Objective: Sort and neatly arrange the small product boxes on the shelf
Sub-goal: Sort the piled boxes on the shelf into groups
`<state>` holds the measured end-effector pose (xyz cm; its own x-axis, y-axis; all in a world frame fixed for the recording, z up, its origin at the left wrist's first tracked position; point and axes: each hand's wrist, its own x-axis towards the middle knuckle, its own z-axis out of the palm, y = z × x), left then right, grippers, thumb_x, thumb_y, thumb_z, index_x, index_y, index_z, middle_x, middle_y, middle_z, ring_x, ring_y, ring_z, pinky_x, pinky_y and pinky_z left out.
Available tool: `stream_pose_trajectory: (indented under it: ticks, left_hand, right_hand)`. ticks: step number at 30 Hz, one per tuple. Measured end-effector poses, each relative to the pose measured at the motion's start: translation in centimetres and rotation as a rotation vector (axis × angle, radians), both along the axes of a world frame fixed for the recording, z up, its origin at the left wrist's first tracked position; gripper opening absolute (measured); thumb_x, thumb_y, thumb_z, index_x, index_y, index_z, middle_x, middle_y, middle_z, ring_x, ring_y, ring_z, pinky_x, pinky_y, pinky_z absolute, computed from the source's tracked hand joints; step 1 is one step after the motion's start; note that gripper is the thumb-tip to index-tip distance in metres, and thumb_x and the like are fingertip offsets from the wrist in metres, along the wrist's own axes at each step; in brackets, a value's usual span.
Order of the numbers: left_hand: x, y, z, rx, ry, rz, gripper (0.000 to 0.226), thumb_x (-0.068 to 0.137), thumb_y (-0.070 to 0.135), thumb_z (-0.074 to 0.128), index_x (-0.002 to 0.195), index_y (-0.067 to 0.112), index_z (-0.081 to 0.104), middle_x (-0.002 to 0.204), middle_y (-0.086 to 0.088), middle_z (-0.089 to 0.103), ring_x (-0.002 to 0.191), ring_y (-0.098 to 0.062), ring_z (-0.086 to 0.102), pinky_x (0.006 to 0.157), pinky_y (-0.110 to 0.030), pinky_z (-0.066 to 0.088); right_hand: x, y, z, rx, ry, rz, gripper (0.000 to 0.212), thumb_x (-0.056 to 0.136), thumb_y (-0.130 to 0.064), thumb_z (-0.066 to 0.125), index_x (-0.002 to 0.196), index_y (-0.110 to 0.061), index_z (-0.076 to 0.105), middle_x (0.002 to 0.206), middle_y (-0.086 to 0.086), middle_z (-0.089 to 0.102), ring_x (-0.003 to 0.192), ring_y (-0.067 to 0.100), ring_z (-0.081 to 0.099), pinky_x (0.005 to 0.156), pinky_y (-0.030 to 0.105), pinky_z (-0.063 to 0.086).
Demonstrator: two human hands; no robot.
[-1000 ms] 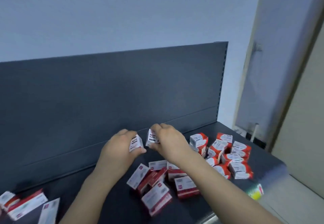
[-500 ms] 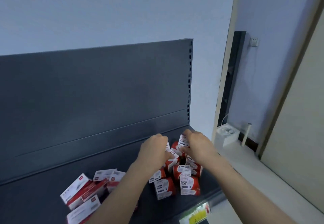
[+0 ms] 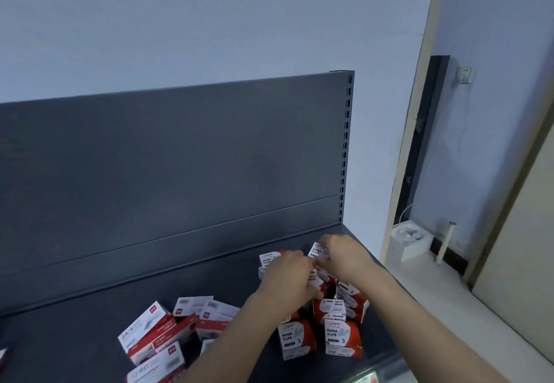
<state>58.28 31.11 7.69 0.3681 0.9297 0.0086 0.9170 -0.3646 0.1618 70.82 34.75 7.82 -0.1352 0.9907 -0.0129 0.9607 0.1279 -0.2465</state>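
- Small red-and-white cardboard paper clip boxes (image 3: 341, 336) sit in a bunch at the right end of the dark grey metal shelf (image 3: 90, 340), near its front edge. Some stand up straight and some lean on each other.
- Head view: both hands reach into the top of the bunch, very close together.
- The right hand (image 3: 347, 258) curls its fingers over one white paper clip box (image 3: 317, 252) and pinches it. This box is at the back of the bunch, higher than the others.
- The left hand (image 3: 287, 276) has curled fingers too, but it is blurry. A white box face shows at its fingertips, and I cannot tell if the hand grips it.
- Another box marked PAPER CLIPS (image 3: 269, 258) stands just behind the left hand, on top of one more box.
- Longer flat red-and-white boxes (image 3: 156, 334) lie in a messy heap to the left of the arms, apart from the bunch.
- A tall dark grey back panel (image 3: 180, 172) stands behind the shelf, with a row of little slots down its right edge.
- A pale blue wall (image 3: 209, 22) rises above the panel.
- To the right of the shelf, a small white block (image 3: 410, 241) sits on the floor by the wall, and a white socket (image 3: 466, 74) is high up.
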Motion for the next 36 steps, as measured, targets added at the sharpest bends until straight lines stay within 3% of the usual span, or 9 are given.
stream_pose_trajectory:
  ticks: [3,9,12,14,18,22,27,32,36]
  left_hand:
    - [-1.2,-0.5,0.4,0.085,-0.078,0.031,0.040,0.088,0.043,0.053,0.110,0.010,0.058,0.109,-0.007,0.057,0.107,-0.023,0.052,0.082,-0.032,0.040]
    - [-6.9,-2.6,1.8,0.287,-0.161,0.259,0.063,0.096,0.047,0.035,0.139,0.002,0.037,0.145,-0.016,0.039,0.136,-0.027,0.033,0.117,-0.036,0.015]
    - [-11.3,-4.2,2.0,0.377,-0.121,0.359,0.096,0.079,0.063,-0.004,0.135,0.000,0.042,0.141,-0.018,0.045,0.132,-0.030,0.040,0.116,-0.039,0.021]
    - [-14.6,-5.4,2.1,0.368,-0.118,0.430,0.106,0.067,0.064,-0.010,0.139,0.000,0.036,0.144,-0.018,0.040,0.135,-0.029,0.035,0.117,-0.037,0.016]
    - [-21.6,-8.0,2.1,0.304,-0.127,0.556,0.104,0.069,0.066,-0.004,0.144,0.001,0.027,0.150,-0.016,0.031,0.140,-0.027,0.024,0.118,-0.033,0.007]
    - [-30.0,-10.1,0.5,0.327,-0.124,0.653,0.066,0.096,0.045,0.041,0.143,0.000,0.028,0.149,-0.015,0.033,0.140,-0.026,0.027,0.118,-0.033,0.009]
    - [-42.1,-13.7,-0.4,0.286,-0.097,0.694,0.063,0.094,0.038,0.048,0.141,0.000,0.031,0.147,-0.014,0.036,0.139,-0.025,0.028,0.118,-0.032,0.010]
    - [-53.4,-17.3,-1.1,0.240,-0.101,0.792,0.046,0.090,0.034,0.053,0.126,0.006,0.046,0.132,-0.009,0.050,0.126,-0.026,0.042,0.109,-0.031,0.028]
    - [-60.0,-19.7,-2.2,0.156,-0.095,0.887,0.055,0.086,0.030,0.061,0.132,0.008,0.041,0.137,-0.008,0.046,0.129,-0.024,0.040,0.107,-0.029,0.029]
  right_hand:
    - [-0.4,-0.1,0.6,0.080,-0.007,0.022,0.038,0.093,-0.038,0.047,0.114,-0.007,0.054,0.118,0.013,0.060,0.112,0.028,0.054,0.084,0.033,0.045]
    - [-5.5,-1.0,2.7,0.322,0.152,0.186,0.055,0.092,-0.037,0.052,0.137,-0.007,0.042,0.134,0.015,0.053,0.125,0.030,0.046,0.096,0.037,0.043]
    - [-10.3,-1.9,3.2,0.330,0.213,0.284,0.057,0.089,-0.031,0.059,0.136,-0.004,0.043,0.136,0.017,0.051,0.128,0.033,0.045,0.099,0.041,0.042]
    - [-13.9,-2.6,3.2,0.310,0.216,0.354,0.058,0.089,-0.032,0.058,0.138,-0.005,0.041,0.138,0.016,0.049,0.129,0.032,0.043,0.102,0.040,0.040]
    - [-21.4,-4.1,2.8,0.269,0.190,0.487,0.058,0.091,-0.037,0.053,0.140,-0.011,0.037,0.142,0.009,0.045,0.132,0.023,0.040,0.104,0.035,0.037]
    - [-30.0,-5.8,2.0,0.254,0.167,0.593,0.057,0.091,-0.040,0.051,0.140,-0.014,0.037,0.141,0.004,0.046,0.131,0.019,0.042,0.102,0.032,0.041]
    - [-42.2,-8.8,0.9,0.206,0.151,0.637,0.056,0.092,-0.042,0.049,0.140,-0.018,0.034,0.142,-0.001,0.044,0.132,0.016,0.040,0.102,0.030,0.040]
    - [-52.4,-11.4,-0.1,0.110,0.085,0.666,0.050,0.094,-0.038,0.048,0.138,-0.016,0.036,0.139,0.003,0.046,0.128,0.018,0.043,0.099,0.030,0.041]
    - [-57.8,-12.8,-1.3,0.070,0.057,0.723,0.044,0.093,-0.033,0.050,0.132,-0.014,0.043,0.133,0.003,0.050,0.123,0.020,0.047,0.097,0.030,0.043]
